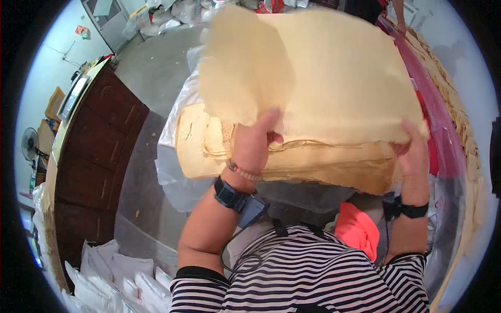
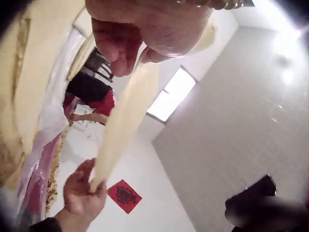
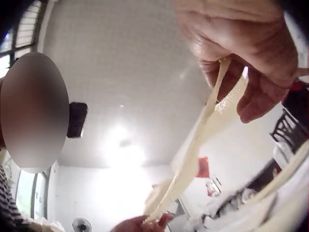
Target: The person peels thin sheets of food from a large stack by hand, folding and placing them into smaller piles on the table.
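A large, thin pale-yellow sheet [image 1: 339,73] with a soft, uneven edge is held up by both hands over a stack of similar sheets [image 1: 323,169]. My left hand [image 1: 250,148] pinches its near edge left of the middle, thumb on top. At the near right corner, my right hand [image 1: 415,151] grips the same edge between thumb and fingers. In the right wrist view the sheet [image 3: 186,174] hangs in a fold from the right hand [image 3: 241,43]. The left wrist view shows it stretched between the two hands, seen nearly edge-on. Its far part is blurred in the head view.
Clear plastic [image 1: 177,130] lies under the stack. Pink plastic [image 1: 438,120] and another long row of yellow sheets [image 1: 464,125] run along the right. A dark wooden cabinet [image 1: 96,141] stands left, white sacks [image 1: 122,274] at lower left. Another person's arm [image 1: 399,15] shows at the far right.
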The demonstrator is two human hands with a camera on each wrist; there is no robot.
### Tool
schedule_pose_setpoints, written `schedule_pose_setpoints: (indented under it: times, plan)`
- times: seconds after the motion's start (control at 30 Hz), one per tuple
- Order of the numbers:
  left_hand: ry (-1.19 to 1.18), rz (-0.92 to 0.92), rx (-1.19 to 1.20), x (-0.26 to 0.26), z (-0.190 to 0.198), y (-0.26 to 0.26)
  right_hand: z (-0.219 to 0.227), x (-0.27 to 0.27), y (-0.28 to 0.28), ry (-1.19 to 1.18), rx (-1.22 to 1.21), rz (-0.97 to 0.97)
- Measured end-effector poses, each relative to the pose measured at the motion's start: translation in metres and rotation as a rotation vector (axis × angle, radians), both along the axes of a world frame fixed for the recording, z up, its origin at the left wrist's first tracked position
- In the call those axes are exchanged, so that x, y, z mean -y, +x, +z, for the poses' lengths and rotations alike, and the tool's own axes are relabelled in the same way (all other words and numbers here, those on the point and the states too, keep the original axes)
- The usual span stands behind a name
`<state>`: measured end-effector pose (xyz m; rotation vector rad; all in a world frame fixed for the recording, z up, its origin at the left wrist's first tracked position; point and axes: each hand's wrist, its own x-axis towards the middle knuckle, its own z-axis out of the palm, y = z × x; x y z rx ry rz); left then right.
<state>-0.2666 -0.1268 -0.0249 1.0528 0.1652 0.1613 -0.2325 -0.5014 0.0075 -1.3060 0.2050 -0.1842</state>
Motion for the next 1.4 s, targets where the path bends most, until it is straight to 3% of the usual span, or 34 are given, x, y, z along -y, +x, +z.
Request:
schedule_pose_setpoints:
  times: [0.03, 0.13, 0.23, 0.33, 0.4, 0.47, 0.57, 0.6, 0.67, 0.87, 1.0, 1.17, 1.3, 1.33, 1.37, 1.4]
  plan:
    - [0.085, 0.035, -0.062, 0.003, -0.011, -0.005, -0.018, -0.009, -0.008, -0.031, -0.095, -0.027]
    - [0.093, -0.096, -0.286, 0.004, -0.046, -0.019, -0.069, -0.013, -0.023, -0.059, -0.201, -0.041]
    - [0.684, -0.681, -0.242, -0.035, -0.026, -0.033, -0.097, -0.007, -0.031, -0.151, -0.254, -0.004]
    - [0.672, -0.609, -0.357, -0.075, 0.017, -0.046, -0.115, 0.010, -0.039, -0.151, -0.237, -0.052]
    - [0.852, -0.118, -0.198, -0.106, 0.013, -0.023, -0.125, 0.034, -0.041, -0.053, -0.212, -0.104]
    - [1.356, 0.239, 0.042, -0.113, 0.014, 0.009, -0.117, 0.034, -0.046, -0.014, -0.235, -0.176]
    - [1.845, 0.339, 0.149, -0.124, -0.046, 0.074, -0.125, 0.036, -0.056, -0.012, -0.259, -0.164]
    - [1.821, 0.148, -0.106, -0.117, -0.046, 0.086, -0.127, 0.035, -0.058, -0.021, -0.267, -0.139]
    - [1.979, 0.065, -0.258, -0.106, -0.047, 0.098, -0.129, 0.030, -0.063, 0.001, -0.251, -0.172]
    - [2.043, 0.125, -0.123, -0.124, -0.056, 0.116, -0.132, 0.030, -0.068, 0.021, -0.263, -0.177]
    - [1.800, 0.358, -0.188, -0.156, -0.067, 0.126, -0.127, 0.024, -0.069, 0.004, -0.237, -0.180]
    - [1.316, 0.498, -0.220, -0.249, -0.105, 0.123, -0.144, 0.038, -0.068, 0.039, -0.267, -0.106]
    - [1.404, 0.462, -0.338, -0.263, -0.079, 0.091, -0.141, 0.030, -0.071, 0.070, -0.227, -0.075]
    - [0.744, 0.634, -0.160, -0.252, -0.076, 0.097, -0.138, 0.030, -0.075, 0.088, -0.217, -0.104]
    - [0.868, 0.618, 0.037, -0.234, -0.062, 0.099, -0.137, 0.028, -0.074, 0.105, -0.206, -0.130]
    - [1.548, 0.625, -0.199, -0.194, -0.018, 0.087, -0.136, 0.026, -0.073, 0.125, -0.191, -0.142]
